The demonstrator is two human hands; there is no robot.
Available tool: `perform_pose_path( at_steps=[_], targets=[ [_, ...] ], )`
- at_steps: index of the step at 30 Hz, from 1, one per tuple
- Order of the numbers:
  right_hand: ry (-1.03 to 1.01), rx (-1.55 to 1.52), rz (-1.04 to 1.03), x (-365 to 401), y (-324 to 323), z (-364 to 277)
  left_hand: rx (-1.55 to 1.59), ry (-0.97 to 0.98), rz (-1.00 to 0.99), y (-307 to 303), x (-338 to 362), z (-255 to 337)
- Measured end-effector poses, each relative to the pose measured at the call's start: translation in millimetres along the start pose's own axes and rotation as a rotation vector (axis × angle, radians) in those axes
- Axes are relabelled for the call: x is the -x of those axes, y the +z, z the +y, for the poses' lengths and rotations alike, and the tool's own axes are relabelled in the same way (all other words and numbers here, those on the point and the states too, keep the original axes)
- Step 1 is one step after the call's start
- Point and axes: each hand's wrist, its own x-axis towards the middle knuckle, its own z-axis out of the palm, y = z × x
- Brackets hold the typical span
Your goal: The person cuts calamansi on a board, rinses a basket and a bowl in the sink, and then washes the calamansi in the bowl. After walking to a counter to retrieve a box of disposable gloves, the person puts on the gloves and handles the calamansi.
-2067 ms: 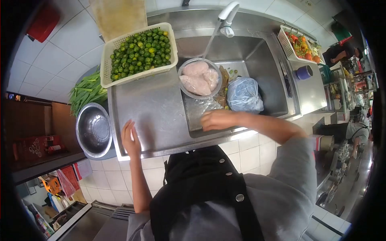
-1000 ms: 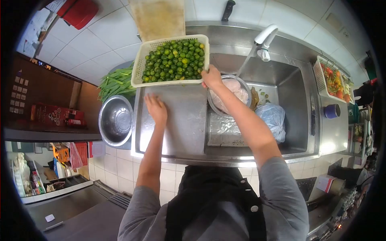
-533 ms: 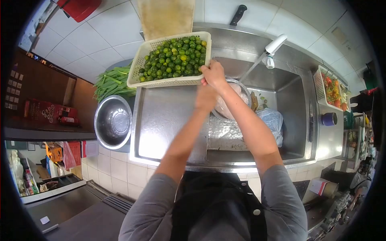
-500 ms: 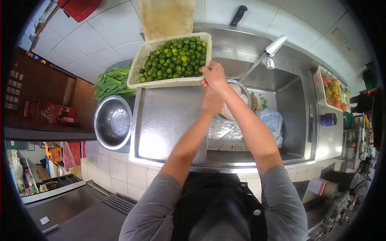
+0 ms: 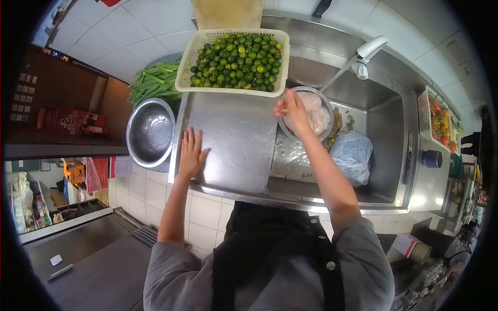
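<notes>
My left hand (image 5: 192,154) lies flat on the steel drainboard (image 5: 233,140) near its left edge, fingers spread, holding nothing. My right hand (image 5: 294,110) is raised at the left rim of a metal bowl (image 5: 287,129) in the sink, its fingers partly curled and apart with nothing in them. Pale pieces (image 5: 315,113) sit in that bowl under the running tap (image 5: 371,47). At the back of the drainboard stands a cream basket (image 5: 181,78) full of green citrus fruits (image 5: 233,65), just up and left of my right hand.
An empty steel bowl (image 5: 150,133) and green leafy stalks (image 5: 155,80) are at the left. A blue plastic bag (image 5: 351,155) lies in the sink. To the right stand a basket of vegetables (image 5: 424,116) and a purple cup (image 5: 431,158). A dark knife handle (image 5: 321,8) is on the wall.
My left hand has moved from beside the right one to the drainboard's left edge. My right hand has let go of the basket's corner. The view has shifted.
</notes>
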Motion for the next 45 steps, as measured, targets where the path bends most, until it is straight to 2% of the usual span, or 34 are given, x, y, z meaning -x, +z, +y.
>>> perform_pose_path(
  at_steps=[2,4,5,6,7,9,12,15,16,17,19,21,23,24,26,27,28,29,31,32,33,35,36,37,38,39,40,42,43,45],
  targets=[
    [0.027,0.069,0.005,24,-15,12,-0.275,0.181,-0.322,-4,15,18],
    [0.039,0.271,-0.069,39,-38,35,-0.262,0.318,-0.488,1,19,46],
    [0.042,0.271,-0.07,45,-49,44,-0.185,0.392,-0.517,-3,11,69],
    [0.037,0.314,-0.068,49,-58,52,-0.049,0.549,-0.519,5,1,91],
    [0.03,0.357,-0.062,51,-65,54,0.017,0.668,-0.595,26,-4,115],
    [0.008,0.359,-0.031,54,-73,47,0.099,0.861,-0.595,58,-18,179],
    [-0.066,0.371,0.038,50,-101,32,0.131,0.955,-0.495,141,-34,246],
    [-0.12,0.321,0.14,5,-144,-2,0.172,0.878,-0.48,147,-56,289],
    [-0.147,0.173,0.126,-24,-167,-9,0.202,0.815,-0.437,129,-60,287],
    [-0.172,0.021,0.111,-55,-184,-16,0.228,0.75,-0.396,109,-63,279],
    [-0.077,-0.376,0.231,-96,-183,-47,0.108,0.646,-0.376,65,-59,244],
    [-0.001,-0.457,0.191,-120,-172,-73,0.024,0.473,-0.415,29,-32,199],
    [0.077,-0.541,0.146,-147,-169,-80,-0.284,0.406,-0.555,27,10,142],
    [0.148,-0.628,0.106,-161,-170,-78,-0.276,0.343,-0.641,24,26,127],
    [0.221,-0.717,0.067,-172,-173,-80,-0.29,0.278,-0.608,22,28,135],
    [0.3,-0.747,-0.022,-174,-179,-82,-0.29,0.28,-0.612,29,23,140],
    [0.38,-0.773,-0.11,-173,-183,-86,-0.244,0.365,-0.572,42,10,155],
    [0.373,-0.775,-0.105,-168,-183,-96,-0.201,0.456,-0.527,55,-9,171],
    [0.271,-0.333,-0.091,-150,-174,-120,-0.174,0.554,-0.427,86,-51,220],
    [0.266,-0.336,-0.076,-139,-173,-134,-0.043,0.546,-0.343,111,-79,240],
    [0.246,-0.155,-0.125,-128,-171,-150,0.09,0.533,-0.258,140,-108,255],
    [0.202,0.198,-0.244,-109,-169,-176,0.564,0.341,-0.166,195,-178,279],
    [0.202,0.201,-0.231,-104,-168,-184,0.678,0.171,-0.253,194,-217,308],
    [0.147,0.4,-0.312,-100,-169,-191,0.787,-0.005,-0.341,188,-252,332],
    [0.091,0.598,-0.392,-97,-172,-195,1.067,-0.061,-0.393,194,-279,340],
    [-0.019,0.807,-0.344,-103,-180,-193,1.346,-0.119,-0.443,200,-299,348],
    [-0.016,0.808,-0.335,-103,-187,-196,1.348,-0.116,-0.452,199,-312,357],
    [-0.252,1.458,-0.014,-104,-200,-205,1.227,-0.198,-0.541,183,-334,376],
    [-0.245,1.457,-0.014,-105,-209,-198,1.253,-0.161,-0.59,176,-338,380],
    [-0.307,1.494,0.372,-111,-233,-163,1.267,-0.123,-0.657,171,-346,382]
  ],
)
